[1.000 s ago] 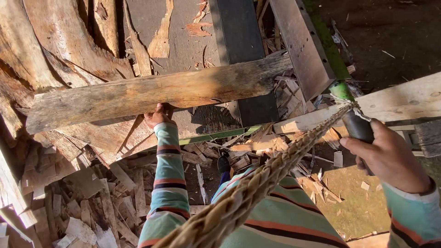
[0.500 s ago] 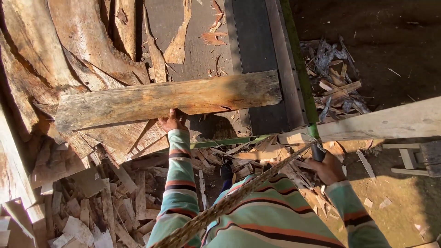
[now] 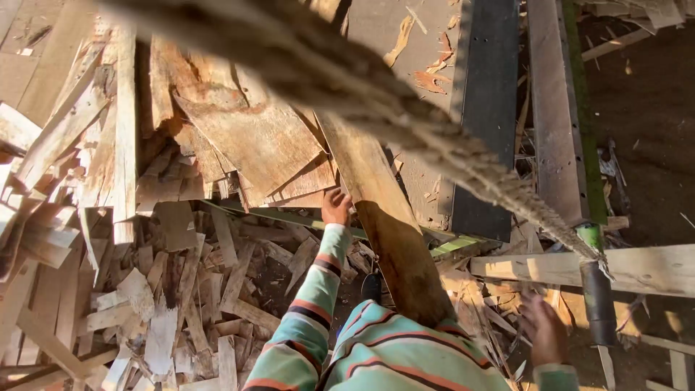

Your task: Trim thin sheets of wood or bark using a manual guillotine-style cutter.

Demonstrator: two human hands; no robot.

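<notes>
My left hand (image 3: 335, 206), in a striped sleeve, grips the left edge of a long rough wooden plank (image 3: 387, 217). The plank runs lengthwise from the board pile down toward my chest. My right hand (image 3: 543, 329) hovers low at the right, blurred, with loose fingers and nothing in it. It is just left of a dark tool handle with a green collar (image 3: 597, 297) and does not touch it. A thick braided rope (image 3: 405, 116) crosses the view from the top left down to that handle.
Split boards and scrap offcuts (image 3: 181, 289) are heaped on the left and below. A dark metal beam (image 3: 485, 108) and a green-edged rail (image 3: 561, 108) run up the right. A pale timber (image 3: 644, 268) lies crosswise at the right, with dirt ground (image 3: 644, 108) beyond.
The plank has swung from lying crosswise to pointing lengthwise toward me, still in my left hand. My right hand has come off the tool handle and dropped beside it.
</notes>
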